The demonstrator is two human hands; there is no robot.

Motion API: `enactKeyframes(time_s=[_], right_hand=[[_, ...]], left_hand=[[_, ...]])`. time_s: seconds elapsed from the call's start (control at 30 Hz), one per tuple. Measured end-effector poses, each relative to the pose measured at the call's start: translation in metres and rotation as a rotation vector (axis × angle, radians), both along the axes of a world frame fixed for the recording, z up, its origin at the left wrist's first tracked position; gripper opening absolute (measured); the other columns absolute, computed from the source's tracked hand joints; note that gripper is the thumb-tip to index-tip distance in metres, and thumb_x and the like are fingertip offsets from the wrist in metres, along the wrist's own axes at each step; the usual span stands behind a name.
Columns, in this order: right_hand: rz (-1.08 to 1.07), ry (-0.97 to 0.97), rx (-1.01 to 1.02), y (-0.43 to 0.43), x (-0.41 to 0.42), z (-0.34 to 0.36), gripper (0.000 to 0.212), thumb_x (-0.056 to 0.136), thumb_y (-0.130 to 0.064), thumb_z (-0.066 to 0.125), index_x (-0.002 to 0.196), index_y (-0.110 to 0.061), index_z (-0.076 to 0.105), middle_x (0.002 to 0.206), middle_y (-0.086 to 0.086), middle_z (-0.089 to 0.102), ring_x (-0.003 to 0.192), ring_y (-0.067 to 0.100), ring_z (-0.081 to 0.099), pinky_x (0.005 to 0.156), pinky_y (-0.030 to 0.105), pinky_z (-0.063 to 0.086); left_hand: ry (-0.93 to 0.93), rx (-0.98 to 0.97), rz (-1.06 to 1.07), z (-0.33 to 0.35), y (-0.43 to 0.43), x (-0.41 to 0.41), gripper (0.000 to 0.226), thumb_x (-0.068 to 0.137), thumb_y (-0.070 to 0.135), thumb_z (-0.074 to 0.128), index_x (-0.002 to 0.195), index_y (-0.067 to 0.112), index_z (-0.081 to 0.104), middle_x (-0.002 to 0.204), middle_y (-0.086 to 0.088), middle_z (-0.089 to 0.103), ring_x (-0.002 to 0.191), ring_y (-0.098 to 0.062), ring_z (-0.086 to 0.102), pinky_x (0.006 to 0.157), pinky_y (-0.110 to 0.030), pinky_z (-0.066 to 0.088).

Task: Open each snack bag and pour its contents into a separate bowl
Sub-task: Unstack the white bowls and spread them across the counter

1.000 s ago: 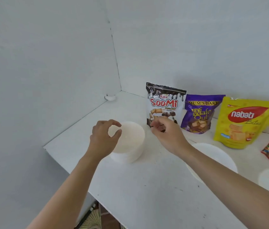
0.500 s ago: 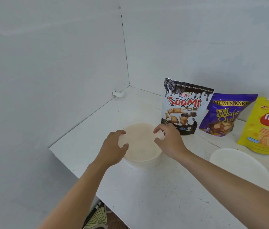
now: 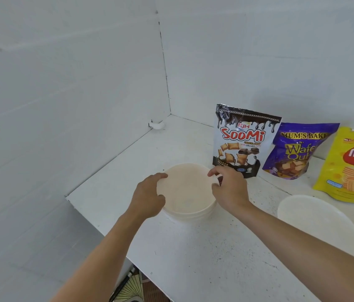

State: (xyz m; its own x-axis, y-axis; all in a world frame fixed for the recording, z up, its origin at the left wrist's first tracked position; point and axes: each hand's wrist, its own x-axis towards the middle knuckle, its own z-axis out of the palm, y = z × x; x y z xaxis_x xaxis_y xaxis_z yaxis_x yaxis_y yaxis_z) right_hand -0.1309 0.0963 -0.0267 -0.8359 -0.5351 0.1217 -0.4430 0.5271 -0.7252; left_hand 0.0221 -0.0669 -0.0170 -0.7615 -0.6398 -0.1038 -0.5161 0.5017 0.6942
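White table, yellow bag edge-cropped

Single wide-angle view from a head-worn camera, looking forward and steeply down onto a white table set in a wall corner. The camera faces that corner from the table's near edge. Both forearms stretch up from the bottom of the frame; the left hand and right hand sit close, near centre, at a bowl. A yellow bag is cut by the right edge, and the corner seam bows slightly
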Motion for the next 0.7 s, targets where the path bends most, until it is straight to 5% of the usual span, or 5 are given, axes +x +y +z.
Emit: enactKeyframes(time_s=[0.2, 0.33, 0.47, 0.6, 0.7], right_hand=[[0.033, 0.005, -0.005, 0.001, 0.0, 0.004, 0.036, 0.086, 0.004, 0.065, 0.109, -0.023, 0.068, 0.118, -0.002, 0.066, 0.106, 0.015, 0.06, 0.085, 0.023, 0.048], [0.045, -0.008, 0.022, 0.003, 0.0, 0.007, 0.039, 0.086, 0.006, 0.063, 0.112, -0.022, 0.069, 0.121, -0.002, 0.065, 0.113, 0.017, 0.058, 0.087, 0.021, 0.044], [0.092, -0.064, 0.034, 0.003, -0.005, 0.018, 0.045, 0.083, 0.011, 0.055, 0.108, -0.024, 0.068, 0.103, -0.008, 0.061, 0.1, 0.016, 0.055, 0.072, 0.019, 0.041], [0.118, -0.105, -0.044, 0.005, -0.012, 0.036, 0.049, 0.079, 0.013, 0.049, 0.102, -0.027, 0.068, 0.116, 0.005, 0.062, 0.093, 0.018, 0.053, 0.066, 0.024, 0.04], [0.087, -0.098, -0.164, 0.015, -0.013, 0.06, 0.051, 0.078, 0.016, 0.046, 0.104, -0.023, 0.068, 0.112, 0.002, 0.061, 0.094, 0.016, 0.056, 0.065, 0.019, 0.042]], left_hand=[[-0.015, 0.023, -0.05, 0.007, -0.002, 0.002, 0.068, 0.086, -0.003, 0.05, 0.146, 0.029, 0.045, 0.13, 0.005, 0.052, 0.098, -0.017, 0.056, 0.063, -0.01, 0.042], [-0.02, 0.064, -0.061, 0.009, -0.003, 0.001, 0.067, 0.087, -0.003, 0.049, 0.145, 0.031, 0.046, 0.138, 0.001, 0.053, 0.105, -0.02, 0.057, 0.07, -0.017, 0.046], [-0.06, 0.075, -0.096, 0.017, -0.006, -0.001, 0.066, 0.088, 0.0, 0.05, 0.144, 0.035, 0.046, 0.145, 0.003, 0.05, 0.115, -0.021, 0.057, 0.081, -0.024, 0.049], [-0.058, -0.006, -0.128, 0.044, -0.007, -0.009, 0.065, 0.089, 0.002, 0.05, 0.143, 0.038, 0.045, 0.136, 0.003, 0.054, 0.114, -0.021, 0.054, 0.075, -0.022, 0.045], [0.027, -0.036, -0.144, 0.07, -0.003, -0.015, 0.064, 0.087, 0.0, 0.05, 0.138, 0.038, 0.049, 0.133, 0.009, 0.053, 0.113, -0.02, 0.056, 0.086, -0.03, 0.05]])
